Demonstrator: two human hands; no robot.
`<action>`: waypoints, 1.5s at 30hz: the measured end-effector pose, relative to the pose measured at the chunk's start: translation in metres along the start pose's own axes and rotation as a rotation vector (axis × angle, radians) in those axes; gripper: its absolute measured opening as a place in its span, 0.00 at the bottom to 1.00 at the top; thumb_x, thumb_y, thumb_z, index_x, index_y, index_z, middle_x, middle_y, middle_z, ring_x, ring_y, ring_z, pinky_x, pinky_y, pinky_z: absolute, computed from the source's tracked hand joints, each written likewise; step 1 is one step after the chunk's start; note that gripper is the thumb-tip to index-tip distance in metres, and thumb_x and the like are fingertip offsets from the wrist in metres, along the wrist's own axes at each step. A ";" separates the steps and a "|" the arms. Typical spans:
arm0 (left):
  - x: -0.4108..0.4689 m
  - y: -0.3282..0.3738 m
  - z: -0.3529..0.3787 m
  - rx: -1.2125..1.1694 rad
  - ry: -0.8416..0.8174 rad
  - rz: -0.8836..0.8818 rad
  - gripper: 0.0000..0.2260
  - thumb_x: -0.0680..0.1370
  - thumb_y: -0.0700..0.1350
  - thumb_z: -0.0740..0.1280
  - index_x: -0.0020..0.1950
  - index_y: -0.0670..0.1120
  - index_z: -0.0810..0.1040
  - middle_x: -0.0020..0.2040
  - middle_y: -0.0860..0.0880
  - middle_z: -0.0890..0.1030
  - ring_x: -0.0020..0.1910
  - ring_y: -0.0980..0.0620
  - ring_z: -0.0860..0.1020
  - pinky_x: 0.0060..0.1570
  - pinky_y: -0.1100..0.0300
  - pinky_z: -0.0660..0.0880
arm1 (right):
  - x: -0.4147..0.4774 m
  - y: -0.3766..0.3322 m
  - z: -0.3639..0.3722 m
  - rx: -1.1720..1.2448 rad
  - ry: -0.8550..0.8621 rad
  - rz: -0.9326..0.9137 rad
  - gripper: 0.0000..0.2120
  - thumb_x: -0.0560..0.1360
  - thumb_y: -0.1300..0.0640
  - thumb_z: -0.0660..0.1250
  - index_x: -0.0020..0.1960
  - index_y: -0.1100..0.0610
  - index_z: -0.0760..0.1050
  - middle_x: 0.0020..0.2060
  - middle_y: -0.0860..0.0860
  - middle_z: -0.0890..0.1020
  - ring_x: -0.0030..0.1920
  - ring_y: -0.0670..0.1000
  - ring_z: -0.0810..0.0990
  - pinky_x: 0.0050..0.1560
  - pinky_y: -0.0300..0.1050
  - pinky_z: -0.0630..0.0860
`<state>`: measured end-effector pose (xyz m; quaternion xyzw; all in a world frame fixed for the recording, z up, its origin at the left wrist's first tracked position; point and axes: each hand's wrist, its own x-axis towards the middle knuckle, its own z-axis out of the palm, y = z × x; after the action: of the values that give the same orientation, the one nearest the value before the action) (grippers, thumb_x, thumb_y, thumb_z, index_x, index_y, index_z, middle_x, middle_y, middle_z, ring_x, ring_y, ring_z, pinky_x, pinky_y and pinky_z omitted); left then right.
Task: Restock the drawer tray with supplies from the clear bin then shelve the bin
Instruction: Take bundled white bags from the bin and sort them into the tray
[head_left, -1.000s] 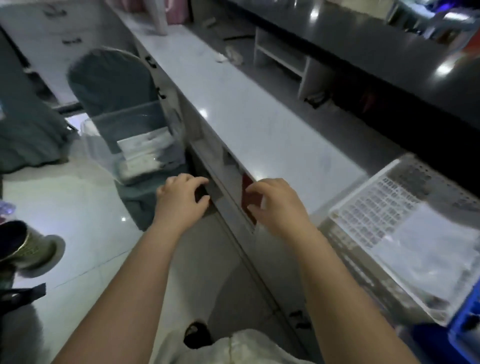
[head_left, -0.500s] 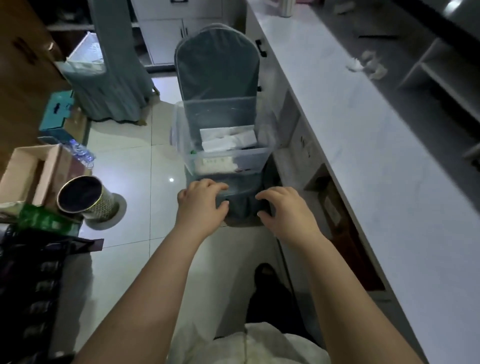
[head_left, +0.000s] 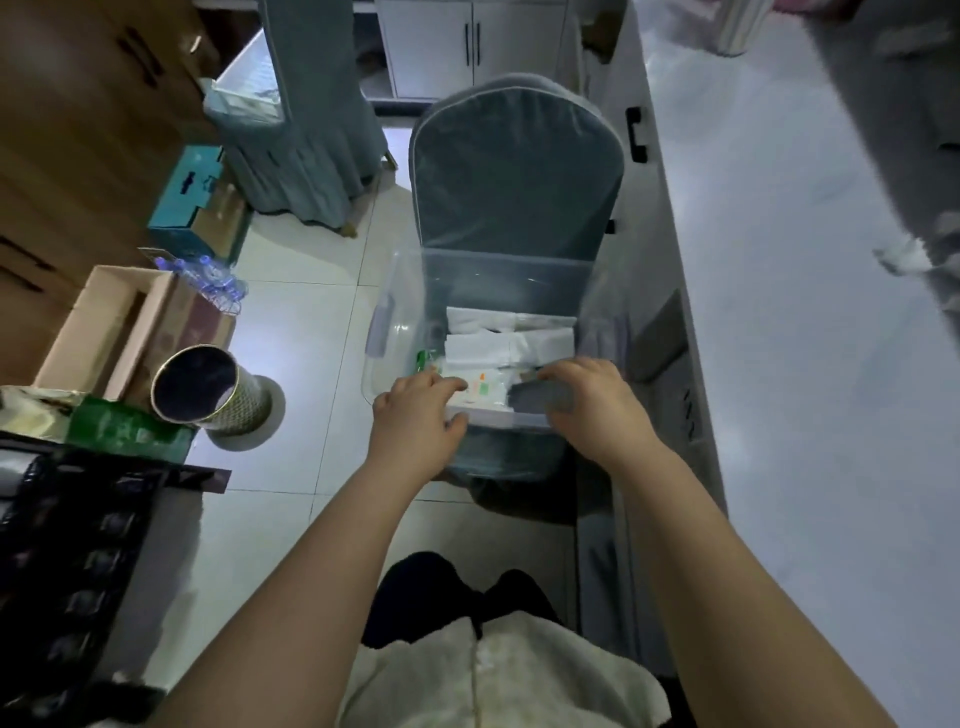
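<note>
Broadly, a long white counter (head_left: 779, 260) is running up the right side, and pale floor tiles (head_left: 311, 322) are filling the middle and left. Chair with grey-blue cover (head_left: 514, 171) is standing against the counter front, its back facing the camera's far side. Clear bin (head_left: 387, 317) is sitting on the chair seat, upright, lid off, just beside the counter front. Cardboard box (head_left: 104, 322) is lying open on the floor to the left, with a round metal container (head_left: 208, 395) standing just beside it, dark inside. Both bare forearms are reaching forward to the bin's near rim. Left hand (head_left: 415, 415) is gripping that rim at its left end: fingers are reaching over into the bin, thumb is pressing the outer wall below. Right hand (head_left: 597, 410) is gripping the same rim at its right end, fingers curling over the edge; motion blur is smearing them and the thumb is hidden. White packets (head_left: 509, 343) are lying stacked inside the bin, toward its right and middle. Small green item (head_left: 423, 358) is showing in the near left corner, close to the left fingertips; too blurred to identify.
</note>
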<state>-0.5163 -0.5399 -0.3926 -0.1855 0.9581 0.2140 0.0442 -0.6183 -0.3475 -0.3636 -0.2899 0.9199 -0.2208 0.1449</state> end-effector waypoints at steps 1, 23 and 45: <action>0.014 -0.004 0.003 -0.011 -0.023 -0.012 0.18 0.76 0.51 0.65 0.66 0.55 0.72 0.64 0.50 0.74 0.61 0.47 0.70 0.59 0.49 0.67 | 0.016 0.000 0.005 0.019 -0.011 0.007 0.18 0.71 0.60 0.69 0.61 0.54 0.76 0.60 0.53 0.78 0.61 0.58 0.71 0.60 0.53 0.71; 0.358 -0.099 0.205 0.085 -0.422 0.168 0.30 0.74 0.37 0.62 0.76 0.49 0.59 0.76 0.44 0.61 0.74 0.43 0.57 0.72 0.47 0.53 | 0.294 0.158 0.193 -0.266 -0.599 0.225 0.32 0.73 0.59 0.65 0.74 0.52 0.56 0.74 0.54 0.60 0.72 0.59 0.58 0.68 0.58 0.62; 0.395 -0.098 0.275 0.301 -0.440 0.195 0.26 0.71 0.31 0.61 0.66 0.49 0.72 0.57 0.44 0.77 0.58 0.41 0.73 0.58 0.49 0.66 | 0.283 0.207 0.281 -0.204 -0.404 0.221 0.24 0.69 0.65 0.69 0.64 0.52 0.72 0.61 0.57 0.72 0.61 0.62 0.69 0.58 0.53 0.68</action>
<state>-0.8442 -0.6378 -0.7452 -0.0327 0.9598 0.1076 0.2574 -0.8281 -0.4554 -0.7463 -0.2387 0.9160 -0.0474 0.3191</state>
